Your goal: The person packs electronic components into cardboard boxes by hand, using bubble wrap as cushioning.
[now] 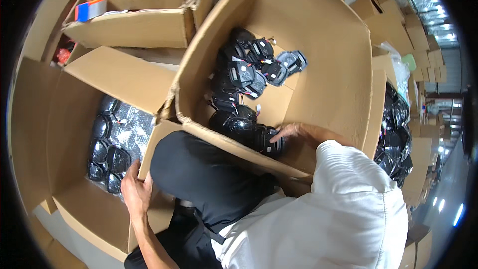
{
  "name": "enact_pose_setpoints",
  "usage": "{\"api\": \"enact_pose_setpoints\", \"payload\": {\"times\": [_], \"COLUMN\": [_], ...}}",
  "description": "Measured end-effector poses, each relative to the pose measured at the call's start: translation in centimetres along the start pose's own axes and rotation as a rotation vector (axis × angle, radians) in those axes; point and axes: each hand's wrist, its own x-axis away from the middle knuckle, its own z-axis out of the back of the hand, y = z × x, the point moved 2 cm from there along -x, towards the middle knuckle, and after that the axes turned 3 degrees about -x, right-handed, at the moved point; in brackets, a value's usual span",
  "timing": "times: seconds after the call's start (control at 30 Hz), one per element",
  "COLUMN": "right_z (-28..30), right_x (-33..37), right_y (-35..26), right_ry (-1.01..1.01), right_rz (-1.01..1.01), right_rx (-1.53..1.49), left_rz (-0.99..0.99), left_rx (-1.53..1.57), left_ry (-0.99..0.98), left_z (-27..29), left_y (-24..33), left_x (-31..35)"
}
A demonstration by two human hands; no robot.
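My right hand (pixel 290 132) reaches down into a large, deep cardboard box (pixel 338 55). Its fingers close over the edge of a glossy black plastic unit (pixel 271 145) at the near end of a pile; the underside of the grip is hidden. More black units (pixel 242 73) with short cables and white connectors lie heaped along that box's left side. My left hand (pixel 135 189) is at the rim of a second cardboard box (pixel 74 169), thumb and fingers on either side of its edge. Beside those fingers, rounded black units (pixel 101 127) lie in rows next to clear bubble wrap (pixel 130 128).
A third open carton (pixel 134 27) stands at the far left, with a blue, orange and white small box (pixel 90 10) on it. To the right, another carton holds wrapped black units (pixel 393 134). Stacked cartons (pixel 416 35) line an aisle. My black-trousered knee (pixel 184 162) stands between the two boxes.
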Motion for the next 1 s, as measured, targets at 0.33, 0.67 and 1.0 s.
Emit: {"api": "enact_pose_setpoints", "payload": {"times": [0.33,0.67,1.0], "right_z": [7.0,-8.5,-43.6], "right_x": [12.2,44.8,39.3], "right_y": [-4.6,-36.5,-48.1], "right_ry": [0.024,0.456,-0.111], "right_rz": [0.075,0.908,0.614], "right_rx": [-0.116,1.316,2.217], "left_rz": [-0.217,-0.216,-0.279], "left_rx": [-0.049,1.015,2.01], "left_ry": [0.076,0.384,-0.408], "left_z": [0.5,5.1,4.6], "left_y": [1.0,2.8,4.1], "left_x": [0.5,-1.1,4.6]}}
